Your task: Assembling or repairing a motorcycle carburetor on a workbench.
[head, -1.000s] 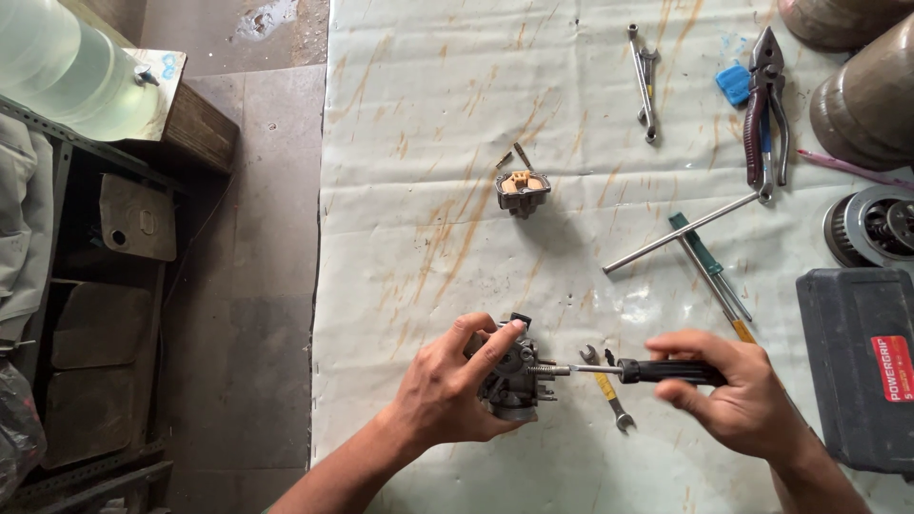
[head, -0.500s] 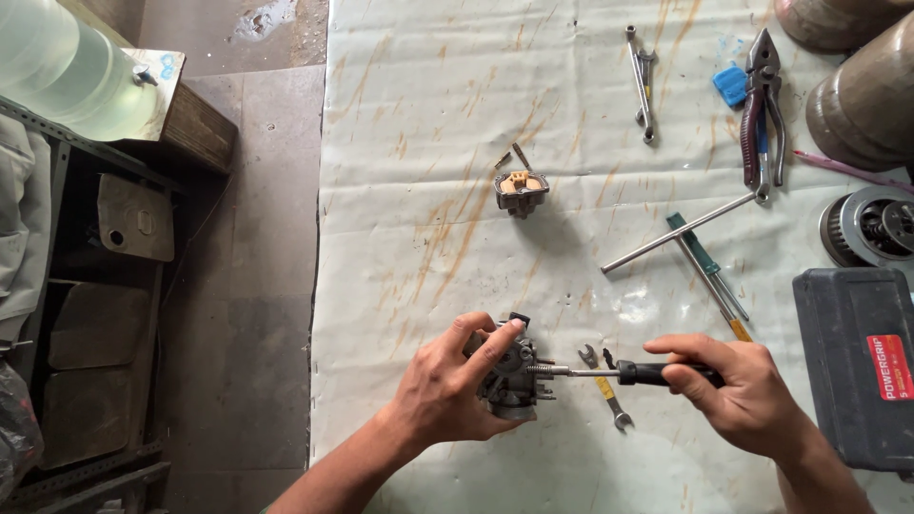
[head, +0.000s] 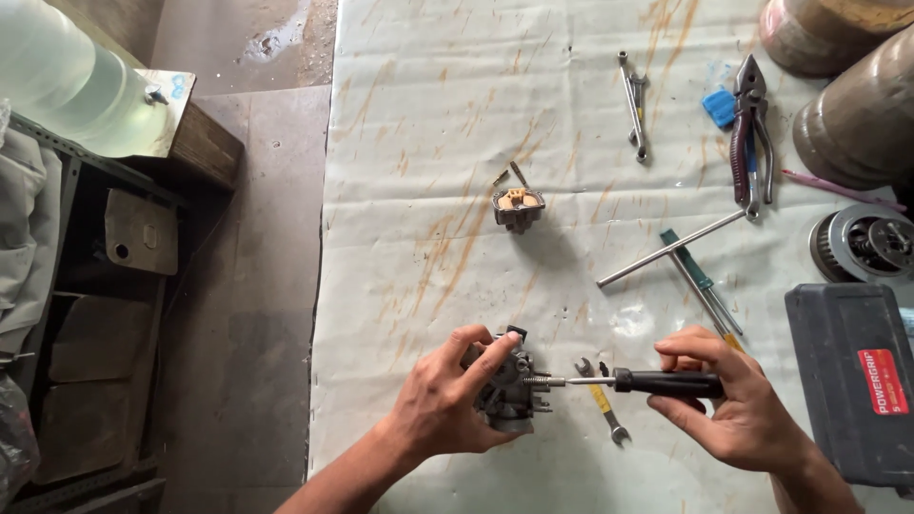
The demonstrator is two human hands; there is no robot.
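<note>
At the far left, off the work sheet, a large clear water bottle (head: 57, 86) lies on a dark metal rack (head: 86, 286) beside the concrete floor. The stained white sheet (head: 428, 114) begins just right of it.

Low on the sheet, the left hand (head: 447, 405) is closed around a small grey carburetor body (head: 509, 385), its fingers curled over the top and the thumb underneath, holding it just above the sheet. To its right, the shaft of a black-handled screwdriver (head: 657, 383) runs level into the carburetor's side, where a spring-wrapped screw shows at the tip. Compared with a second ago the screwdriver has slid in closer and the tip now meets that screw; the carburetor itself has hardly moved. That suggests the driver is seated and the screw is being turned. A small yellow-banded spanner (head: 602, 405) lies under the shaft.

The right hand (head: 733, 409) is wrapped about the screwdriver's handle, fingers pinched on top.

Higher up sit a detached float bowl part (head: 519, 205), a T-handle wrench (head: 671, 247), pliers (head: 750, 133) and, at the right edge, a dark tool case (head: 852, 381).
</note>
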